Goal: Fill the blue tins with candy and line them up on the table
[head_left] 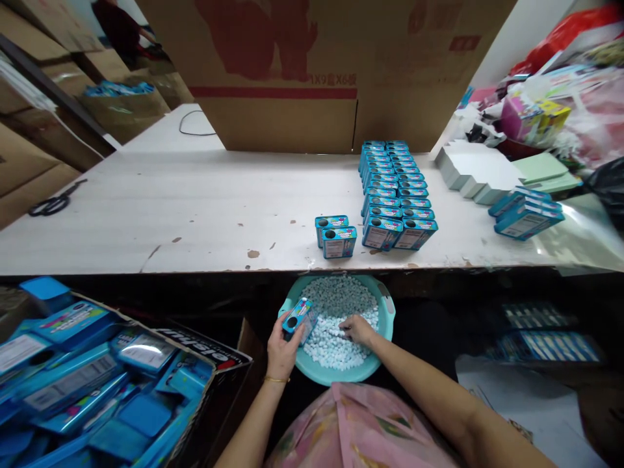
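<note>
Over the teal plastic basin (385, 305) of pale blue-white pellets (336, 299) on the lap, the left hand (280, 354) grips a small blue printed box (298, 317), hole uppermost, at its near-left rim, while the right hand (358, 329) pinches pellets inside; filling appears underway, and feeding that hole calls for careful aim.

Two hands (283, 351) (357, 329) work over one teal basin (387, 312) of small pale pellets (336, 302), too many to count, and one blue tin (299, 316) is held there. On the counter (195, 214), two blue tins (335, 237) stand alone near the front edge beside two rows of tins (396, 195), roughly ten deep each. One pair of scissors (51, 205) lies at the left edge, and one open carton (97, 383) holds many blue boxes.
</note>
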`<state>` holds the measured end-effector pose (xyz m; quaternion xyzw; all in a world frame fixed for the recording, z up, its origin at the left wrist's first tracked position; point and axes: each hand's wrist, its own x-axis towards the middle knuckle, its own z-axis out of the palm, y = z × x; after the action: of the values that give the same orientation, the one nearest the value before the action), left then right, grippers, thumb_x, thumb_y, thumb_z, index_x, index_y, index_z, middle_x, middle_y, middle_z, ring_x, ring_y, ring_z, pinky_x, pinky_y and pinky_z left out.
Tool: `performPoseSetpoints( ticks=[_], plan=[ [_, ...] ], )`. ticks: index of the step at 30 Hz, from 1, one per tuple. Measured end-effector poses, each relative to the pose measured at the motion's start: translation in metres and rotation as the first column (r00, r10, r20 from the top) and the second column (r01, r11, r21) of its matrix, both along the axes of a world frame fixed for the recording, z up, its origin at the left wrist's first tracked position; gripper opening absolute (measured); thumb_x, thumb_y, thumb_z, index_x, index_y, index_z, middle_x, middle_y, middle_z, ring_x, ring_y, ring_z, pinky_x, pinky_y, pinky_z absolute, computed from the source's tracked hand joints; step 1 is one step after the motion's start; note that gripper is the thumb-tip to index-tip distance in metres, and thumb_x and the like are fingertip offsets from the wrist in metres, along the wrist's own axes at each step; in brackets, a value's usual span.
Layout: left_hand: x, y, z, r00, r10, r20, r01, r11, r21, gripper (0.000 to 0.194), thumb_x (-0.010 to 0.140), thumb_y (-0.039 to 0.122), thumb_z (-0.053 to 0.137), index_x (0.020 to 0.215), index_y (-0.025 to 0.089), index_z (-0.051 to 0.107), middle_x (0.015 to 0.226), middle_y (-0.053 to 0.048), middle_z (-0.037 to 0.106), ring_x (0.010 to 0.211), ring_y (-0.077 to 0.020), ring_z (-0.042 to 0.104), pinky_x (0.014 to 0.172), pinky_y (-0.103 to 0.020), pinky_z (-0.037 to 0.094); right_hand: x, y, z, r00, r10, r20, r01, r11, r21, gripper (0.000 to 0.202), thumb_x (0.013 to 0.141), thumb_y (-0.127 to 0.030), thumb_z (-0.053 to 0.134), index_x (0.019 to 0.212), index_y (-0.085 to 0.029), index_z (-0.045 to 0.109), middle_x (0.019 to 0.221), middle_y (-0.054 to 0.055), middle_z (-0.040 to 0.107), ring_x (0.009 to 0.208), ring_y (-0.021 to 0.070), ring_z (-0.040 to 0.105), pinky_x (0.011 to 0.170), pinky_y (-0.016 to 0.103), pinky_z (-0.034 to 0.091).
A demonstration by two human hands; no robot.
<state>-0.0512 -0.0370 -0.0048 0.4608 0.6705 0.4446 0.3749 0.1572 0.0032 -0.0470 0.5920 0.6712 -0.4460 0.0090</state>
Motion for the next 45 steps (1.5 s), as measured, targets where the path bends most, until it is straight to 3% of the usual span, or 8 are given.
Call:
performPoseSetpoints(
  ticks=[5,10,13,17,25,31,36,45],
  plan=[
    [-0.010,0.003,0.005,0.999,0.041,0.004,-0.041,0.997,0.063,0.049,0.066,0.038,0.059,0.108,0.016,0.047,0.101,-0.009,0.059,0.091,-0.0191,0.056,0.085,-0.035,0.043,0.018,-0.004,0.017,0.990,-0.095,-0.105,0.087,0.993,-0.083,0.029,0.064,-0.008,0.051,0.090,-0.011,0.066,0.065,0.002,0.064,0.051,0.0097,0.052,0.051,0.020,0.041],
    [0.000,0.002,0.008,0.996,-0.059,-0.071,0.065,0.995,0.073,0.042,0.068,0.033,0.057,0.106,0.018,0.050,0.099,-0.006,0.060,0.090,-0.0191,0.057,0.084,-0.033,0.044,0.036,-0.004,0.078,0.973,-0.094,-0.210,0.084,0.995,-0.058,0.028,0.068,-0.011,0.048,0.090,-0.012,0.066,0.070,0.002,0.062,0.046,0.0069,0.046,0.046,0.019,0.038],
    [0.012,0.000,0.007,0.976,-0.171,-0.136,0.183,0.979,0.086,0.039,0.068,0.024,0.055,0.107,0.019,0.051,0.102,-0.005,0.060,0.095,-0.0201,0.056,0.086,-0.034,0.042,0.035,-0.001,0.120,0.983,0.097,-0.157,-0.076,0.988,0.131,0.025,0.071,-0.014,0.046,0.084,-0.016,0.067,0.074,0.002,0.062,0.058,0.0091,0.051,0.055,0.019,0.038],
    [0.024,-0.002,0.000,0.946,-0.259,-0.195,0.281,0.955,0.095,0.043,0.066,0.016,0.052,0.109,0.019,0.051,0.108,-0.005,0.058,0.101,-0.0208,0.052,0.087,-0.035,0.041,0.020,0.000,0.159,0.928,0.293,0.229,-0.353,0.887,0.298,0.028,0.073,-0.010,0.039,0.079,-0.021,0.065,0.078,0.003,0.062,0.077,0.0142,0.056,0.063,0.021,0.037],
    [0.029,-0.002,-0.007,0.918,-0.325,-0.226,0.354,0.930,0.103,0.045,0.068,0.015,0.050,0.112,0.018,0.048,0.111,-0.009,0.055,0.102,-0.0208,0.051,0.088,-0.037,0.040,-0.014,-0.005,0.186,0.748,0.398,0.531,-0.592,0.762,0.263,0.024,0.072,-0.010,0.039,0.077,-0.016,0.061,0.079,0.009,0.062,0.071,0.0219,0.060,0.057,0.029,0.042],
    [0.026,-0.004,-0.007,0.937,-0.309,-0.161,0.329,0.937,0.116,0.044,0.067,0.017,0.052,0.111,0.020,0.049,0.111,-0.007,0.056,0.102,-0.0213,0.051,0.087,-0.037,0.041,-0.008,-0.002,0.203,0.747,0.390,0.538,-0.581,0.777,0.242,0.024,0.073,-0.011,0.038,0.079,-0.017,0.061,0.079,0.008,0.062,0.070,0.0200,0.060,0.056,0.027,0.041],
    [0.020,-0.007,0.002,0.954,-0.290,-0.081,0.298,0.949,0.108,0.043,0.069,0.021,0.053,0.112,0.019,0.049,0.114,-0.008,0.055,0.105,-0.0212,0.050,0.090,-0.035,0.040,0.038,0.004,0.187,0.803,0.244,0.543,-0.429,0.870,0.243,0.031,0.075,-0.010,0.037,0.092,-0.023,0.058,0.089,0.005,0.060,0.076,0.0155,0.058,0.059,0.023,0.037],
    [0.011,-0.002,0.051,0.946,-0.298,-0.128,0.311,0.945,0.098,0.040,0.071,0.025,0.055,0.110,0.020,0.049,0.110,-0.007,0.057,0.100,-0.0202,0.054,0.088,-0.034,0.040,0.054,-0.006,0.089,0.862,0.222,0.456,-0.333,0.926,0.180,0.035,0.075,-0.005,0.032,0.088,-0.021,0.060,0.091,0.005,0.059,0.080,0.0166,0.057,0.061,0.024,0.035]
  ],
)
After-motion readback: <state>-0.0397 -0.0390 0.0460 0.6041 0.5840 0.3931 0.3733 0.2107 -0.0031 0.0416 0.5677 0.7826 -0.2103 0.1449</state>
